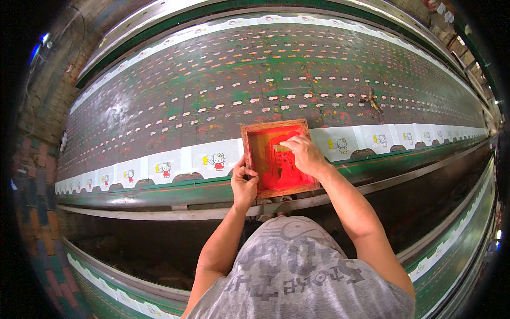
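Observation:
A wooden-rimmed screen printing frame lies on the near edge of the long table, over the row of white pieces. Red ink covers much of its mesh. My left hand is closed around the frame's left side, near the lower corner. Inside the frame, my right hand grips a small squeegee, whose pale edge shows beside the fingertips; the rest is hidden by the hand. Left of the frame, a white printed piece bears a cartoon cat with red clothing. To the right, another white piece shows the figure without red.
The long dark table is marked with rows of small white patches and ink stains. A twig-like object lies on it at the right. A green rail runs along the near edge. Behind me stands another table with white pieces.

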Action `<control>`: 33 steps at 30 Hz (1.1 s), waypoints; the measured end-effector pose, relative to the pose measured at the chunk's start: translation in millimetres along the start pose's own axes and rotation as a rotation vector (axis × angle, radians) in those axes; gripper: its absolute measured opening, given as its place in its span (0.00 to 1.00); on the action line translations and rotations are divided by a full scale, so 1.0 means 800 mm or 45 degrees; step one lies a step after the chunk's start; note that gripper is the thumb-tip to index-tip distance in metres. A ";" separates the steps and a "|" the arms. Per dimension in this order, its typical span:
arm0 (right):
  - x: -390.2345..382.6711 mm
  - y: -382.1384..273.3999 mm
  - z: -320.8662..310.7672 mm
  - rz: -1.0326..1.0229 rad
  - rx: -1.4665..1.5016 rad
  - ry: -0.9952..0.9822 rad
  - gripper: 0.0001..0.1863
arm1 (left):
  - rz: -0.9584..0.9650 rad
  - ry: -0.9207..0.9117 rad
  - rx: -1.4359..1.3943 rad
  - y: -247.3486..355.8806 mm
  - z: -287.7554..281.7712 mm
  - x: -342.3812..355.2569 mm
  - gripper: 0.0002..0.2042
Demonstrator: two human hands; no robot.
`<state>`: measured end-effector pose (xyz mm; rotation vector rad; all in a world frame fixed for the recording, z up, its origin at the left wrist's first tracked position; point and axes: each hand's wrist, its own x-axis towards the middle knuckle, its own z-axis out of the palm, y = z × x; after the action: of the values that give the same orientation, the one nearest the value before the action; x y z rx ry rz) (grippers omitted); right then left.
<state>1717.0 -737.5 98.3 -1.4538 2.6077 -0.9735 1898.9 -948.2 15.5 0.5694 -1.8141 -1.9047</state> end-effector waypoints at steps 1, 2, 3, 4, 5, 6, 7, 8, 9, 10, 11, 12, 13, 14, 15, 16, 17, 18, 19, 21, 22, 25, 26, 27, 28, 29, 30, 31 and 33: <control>-0.006 -0.009 0.000 0.020 -0.017 -0.034 0.26 | 0.026 0.007 0.029 -0.002 -0.001 -0.001 0.11; -0.012 -0.018 -0.001 0.042 -0.034 -0.067 0.26 | 0.051 0.013 0.058 -0.004 -0.002 -0.002 0.11; -0.016 -0.025 -0.002 0.027 -0.039 -0.082 0.27 | 0.077 0.016 0.087 -0.005 -0.002 -0.003 0.11; -0.020 -0.031 -0.005 0.014 -0.047 -0.093 0.27 | 0.061 0.008 0.038 -0.007 -0.002 -0.002 0.11; -0.026 -0.037 -0.005 0.002 -0.056 -0.104 0.27 | 0.045 0.000 -0.011 -0.008 -0.001 -0.001 0.11; -0.036 -0.041 0.000 -0.024 -0.052 -0.087 0.27 | 0.029 -0.009 -0.059 -0.010 -0.001 -0.001 0.11; -0.044 -0.046 0.000 -0.017 -0.051 -0.096 0.27 | 0.052 -0.005 -0.005 -0.007 0.001 -0.001 0.11; -0.052 -0.052 0.000 -0.010 -0.049 -0.106 0.27 | 0.074 -0.002 0.049 -0.004 0.001 -0.002 0.11; -0.060 -0.059 -0.001 -0.002 -0.047 -0.115 0.27 | 0.097 0.001 0.103 -0.001 0.002 -0.003 0.11; -0.068 -0.066 -0.002 -0.013 -0.060 -0.110 0.26 | 0.098 -0.001 0.077 -0.002 0.001 -0.003 0.11; -0.075 -0.072 -0.002 -0.029 -0.061 -0.112 0.26 | 0.097 -0.003 0.051 -0.004 0.001 -0.002 0.11; -0.082 -0.078 -0.002 -0.045 -0.061 -0.114 0.26 | 0.097 -0.004 0.025 -0.006 0.002 -0.002 0.11; -0.088 -0.083 -0.003 -0.057 -0.060 -0.112 0.26 | 0.098 0.000 0.040 -0.007 0.001 -0.002 0.11; -0.094 -0.087 -0.003 -0.055 -0.071 -0.124 0.26 | 0.099 0.005 0.054 -0.008 0.001 -0.002 0.11; -0.099 -0.090 -0.002 -0.057 -0.071 -0.135 0.26 | 0.100 0.010 0.068 -0.009 0.001 -0.002 0.12; -0.101 -0.093 -0.004 -0.062 -0.075 -0.140 0.26 | 0.116 0.014 0.151 -0.005 -0.001 -0.001 0.11; -0.104 -0.095 -0.006 -0.068 -0.078 -0.146 0.26 | 0.083 0.007 0.125 -0.004 -0.002 -0.001 0.11; -0.109 -0.094 -0.007 -0.077 -0.106 -0.190 0.23 | 0.049 0.001 0.100 -0.002 -0.001 -0.002 0.10; -0.109 -0.098 -0.010 -0.074 -0.089 -0.195 0.22 | 0.017 0.000 0.080 0.000 -0.001 -0.001 0.10; -0.110 -0.107 -0.018 -0.073 -0.053 -0.209 0.23 | 0.091 0.025 0.162 0.003 0.002 -0.002 0.11; -0.114 -0.105 -0.020 -0.054 -0.036 -0.211 0.28 | 0.115 0.017 0.205 0.008 0.004 -0.002 0.12; -0.122 -0.101 -0.026 -0.061 -0.020 -0.038 0.26 | 0.080 0.014 0.234 0.017 0.003 0.000 0.11; -0.127 -0.098 -0.028 -0.007 -0.034 0.044 0.25 | 0.050 0.020 0.226 0.018 0.002 0.000 0.11; -0.132 -0.093 -0.029 0.047 -0.048 0.125 0.23 | 0.059 0.042 0.167 0.018 0.003 -0.001 0.11; -0.138 -0.087 -0.031 0.092 -0.062 0.202 0.22 | 0.071 0.073 0.105 0.019 0.005 -0.002 0.11; -0.151 -0.077 -0.030 0.184 0.035 0.268 0.22 | 0.078 0.093 0.040 0.027 0.015 -0.002 0.12; -0.166 -0.063 -0.027 0.275 0.133 0.335 0.21 | 0.134 0.070 0.126 0.037 0.022 -0.004 0.12; -0.174 -0.057 -0.031 0.359 0.243 0.394 0.21 | 0.171 0.069 0.162 0.048 0.032 -0.008 0.12; -0.193 -0.035 -0.048 0.370 0.330 0.464 0.18 | 0.246 0.067 0.235 0.058 0.058 -0.014 0.12</control>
<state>1815.8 -609.7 99.7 -0.8782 2.6779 -1.5809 1882.8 -905.7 63.8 0.4806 -1.9475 -1.5934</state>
